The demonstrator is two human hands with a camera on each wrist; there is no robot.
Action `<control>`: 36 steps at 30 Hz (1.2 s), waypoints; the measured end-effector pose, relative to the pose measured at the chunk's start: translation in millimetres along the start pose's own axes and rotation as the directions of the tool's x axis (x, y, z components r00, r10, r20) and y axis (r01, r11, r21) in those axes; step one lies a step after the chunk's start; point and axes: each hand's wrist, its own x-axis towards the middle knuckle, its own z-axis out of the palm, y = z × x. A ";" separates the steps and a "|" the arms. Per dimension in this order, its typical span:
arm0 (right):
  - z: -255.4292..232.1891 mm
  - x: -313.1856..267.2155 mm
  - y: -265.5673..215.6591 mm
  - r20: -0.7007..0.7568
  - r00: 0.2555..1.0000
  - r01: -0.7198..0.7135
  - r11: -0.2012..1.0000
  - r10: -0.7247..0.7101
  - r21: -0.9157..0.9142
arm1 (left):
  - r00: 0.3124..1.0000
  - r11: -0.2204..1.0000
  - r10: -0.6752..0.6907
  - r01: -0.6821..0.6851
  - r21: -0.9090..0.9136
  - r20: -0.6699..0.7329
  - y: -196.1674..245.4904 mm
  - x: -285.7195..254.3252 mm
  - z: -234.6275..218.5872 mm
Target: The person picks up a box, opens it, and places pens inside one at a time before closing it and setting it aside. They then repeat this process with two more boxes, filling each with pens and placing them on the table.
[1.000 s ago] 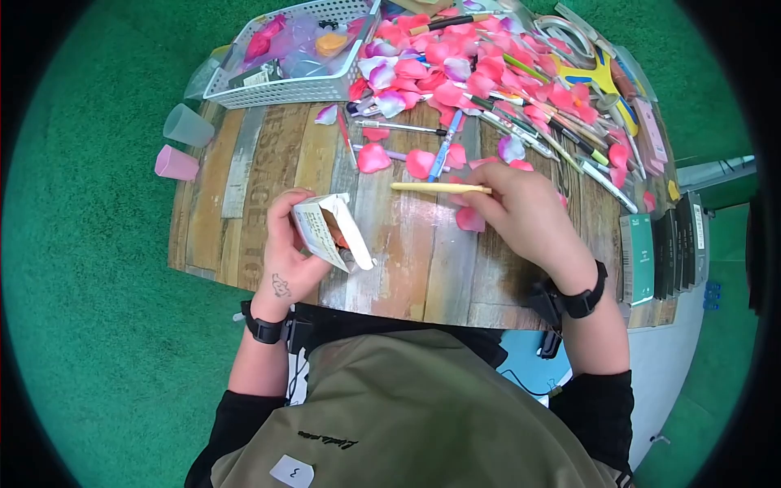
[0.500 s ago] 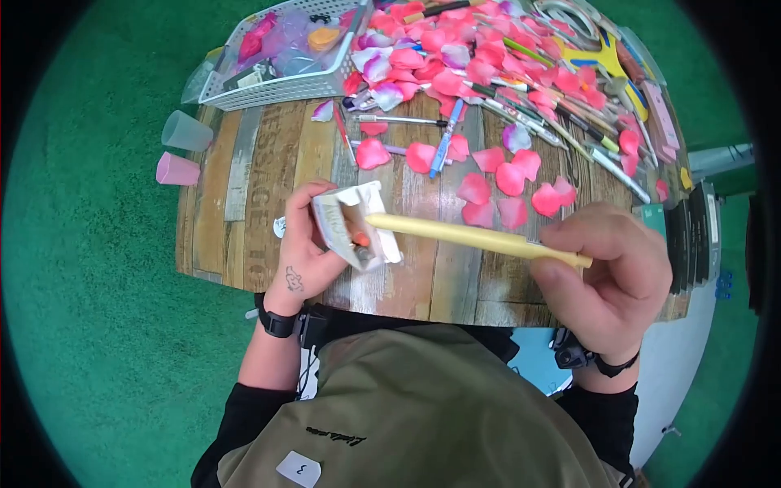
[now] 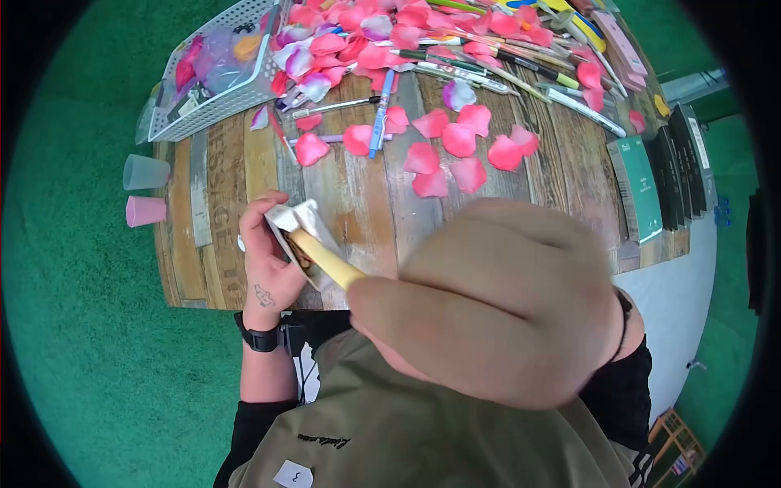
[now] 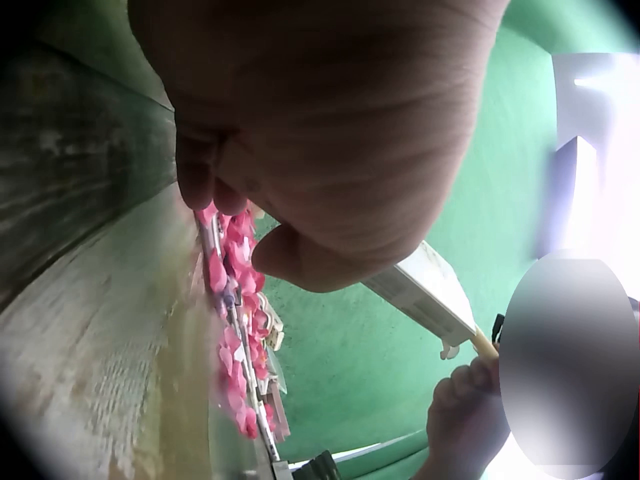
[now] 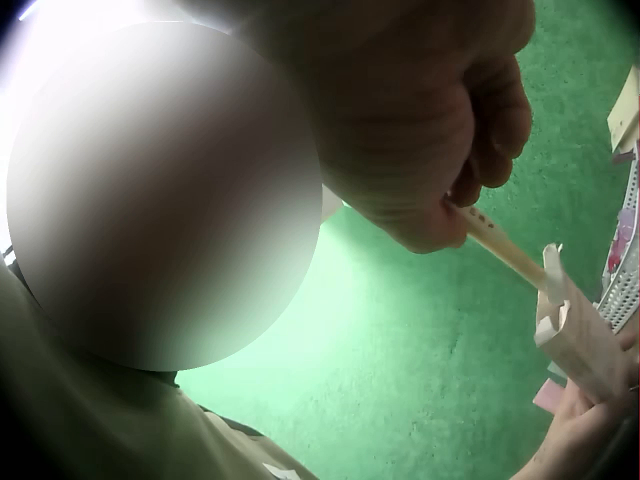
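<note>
My left hand [image 3: 272, 272] grips a small white box [image 3: 324, 281] with its flaps raised, over the near left part of the table. A pale yellow stick-like pen [image 3: 329, 259] has its far end in the box's opening. The right hand [image 3: 496, 301], large and blurred near the head camera, pinches the pen's other end. In the right wrist view the pen [image 5: 505, 252] runs from the fingertips to the mouth of the box [image 5: 585, 345]. The left wrist view shows the box [image 4: 425, 295] beyond the left hand [image 4: 320, 140]. What lies inside the box is mostly hidden.
Pink petals [image 3: 460, 140] and pens [image 3: 381, 114] cover the far side of the table [image 3: 370, 207]. A white basket [image 3: 215, 106] stands far left, with a clear cup [image 3: 146, 172] and a pink cup [image 3: 146, 211] nearer. Upright green and black boxes [image 3: 639, 191] stand right.
The right hand has risen towards the head camera with the pen, whose end moved from above the table into the box's opening. The left hand has tilted the box towards it.
</note>
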 end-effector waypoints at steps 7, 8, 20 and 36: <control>18.2 -4.4 16.1 0.196 0.962 -0.215 0.968 0.188 0.131 | 0.921 0.927 0.285 -0.336 0.170 0.267 21.6 1.4 18.0; 15.6 -4.9 16.2 0.210 0.955 -0.243 0.960 0.211 0.140 | 0.932 0.939 0.258 -0.304 0.160 0.254 20.0 0.8 18.1; 13.2 -6.8 21.0 0.444 0.779 -0.600 0.730 0.442 0.327 | 0.958 0.994 0.102 -0.111 0.019 0.267 29.7 -10.9 36.8; 9.7 -31.6 36.1 0.490 0.737 -0.676 0.516 0.465 0.527 | 0.953 1.000 -0.011 0.003 0.027 0.302 37.9 -9.1 44.5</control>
